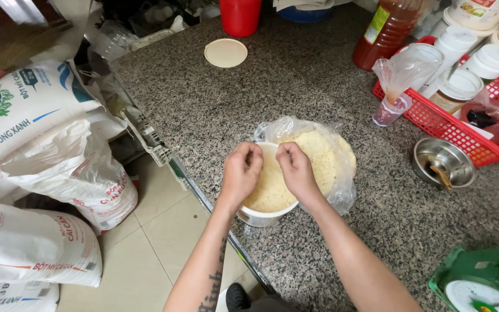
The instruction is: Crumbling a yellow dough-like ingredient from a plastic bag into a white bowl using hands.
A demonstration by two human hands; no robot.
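A white round tub (261, 217) stands on the speckled granite counter (295, 86), filled with pale yellow crumbly grains. A clear plastic bag (333, 159) of the same grains leans on the tub's far right side. My left hand (241, 173) and my right hand (297, 170) are both over the tub with fingers curled, pinching the bag's edge at the rim. The fingertips are hidden behind the knuckles.
A cream lid (226, 52) and red cup (240, 16) lie at the back. A red basket (454, 130) of lidded jars, a small steel bowl (442, 162) and a brown sauce bottle (387, 32) stand right. A green scale (483, 283) sits near right. White flour sacks (36, 173) pile left on the floor.
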